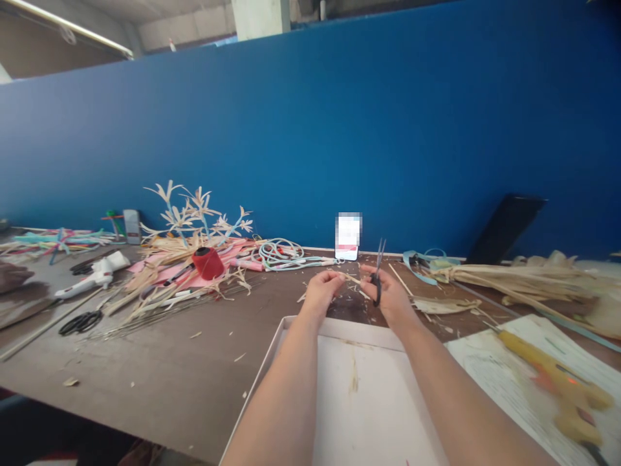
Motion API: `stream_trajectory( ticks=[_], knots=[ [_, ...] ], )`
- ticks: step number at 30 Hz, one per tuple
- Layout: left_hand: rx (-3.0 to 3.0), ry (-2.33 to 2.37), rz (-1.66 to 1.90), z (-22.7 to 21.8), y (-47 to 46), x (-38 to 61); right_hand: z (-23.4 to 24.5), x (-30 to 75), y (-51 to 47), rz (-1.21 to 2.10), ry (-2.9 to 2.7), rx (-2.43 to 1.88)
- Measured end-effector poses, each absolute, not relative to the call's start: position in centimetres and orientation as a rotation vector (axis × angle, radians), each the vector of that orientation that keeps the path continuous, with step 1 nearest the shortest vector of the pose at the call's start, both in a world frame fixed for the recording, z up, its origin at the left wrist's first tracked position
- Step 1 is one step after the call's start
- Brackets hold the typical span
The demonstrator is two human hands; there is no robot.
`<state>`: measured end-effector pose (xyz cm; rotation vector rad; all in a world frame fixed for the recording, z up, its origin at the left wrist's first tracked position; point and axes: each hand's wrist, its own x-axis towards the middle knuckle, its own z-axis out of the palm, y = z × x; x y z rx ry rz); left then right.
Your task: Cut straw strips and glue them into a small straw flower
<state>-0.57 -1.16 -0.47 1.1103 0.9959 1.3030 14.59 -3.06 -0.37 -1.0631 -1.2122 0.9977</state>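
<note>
Beyond the white box lid (pixel 369 388), my left hand (pixel 323 294) pinches one end of a thin, pale husk strip (pixel 351 279). The strip's other end meets the fingers of my right hand (pixel 391 294). Black-handled scissors (pixel 376 290) are held in that right hand, with their blades pointing up and away from the strip. Whether the right fingertips grip the strip or only touch it is hard to make out. Small husk scraps lie on the brown table (pixel 194 382) under both hands.
A phone (pixel 347 239) leans on the blue wall. On the left are husk flowers (pixel 179 217), a red thread spool (pixel 207 263), a white glue gun (pixel 99 273) and another pair of scissors (pixel 80 322). Dried husks (pixel 528 278) and a yellow glue gun (pixel 553 375) lie right.
</note>
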Motion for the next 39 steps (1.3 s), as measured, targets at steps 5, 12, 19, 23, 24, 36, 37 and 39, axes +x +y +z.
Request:
stream_trajectory(
  ticks=[5,12,19,23,24,36,37,39],
  knots=[
    [1.064,1.000,1.339,-0.3,-1.1,-0.7,-0.4,13.9,-3.2,1.055,-1.318,-1.092],
    [1.092,0.926,1.269,-0.4,-1.4,-0.4,-0.1,13.6,-3.2,1.037,-1.248,-1.115],
    [1.093,0.913,1.262,-0.6,-1.3,-0.4,0.4,13.5,-3.6,1.078,-1.228,-1.172],
    [1.008,0.904,1.303,-0.4,-1.1,-0.7,0.8,13.7,-4.0,1.197,-1.285,-1.240],
    [0.992,0.898,1.310,-0.3,-1.1,-0.7,0.9,13.8,-4.2,1.229,-1.318,-1.259],
    [0.957,0.905,1.372,-0.3,-1.0,-0.8,1.1,13.8,-4.7,1.307,-1.658,-1.268],
    [0.955,0.911,1.368,-0.3,-1.0,-0.8,1.0,13.8,-4.7,1.304,-1.662,-1.267],
    [0.957,0.912,1.360,-0.2,-1.0,-0.7,1.1,13.8,-4.7,1.294,-1.665,-1.265]
  ],
)
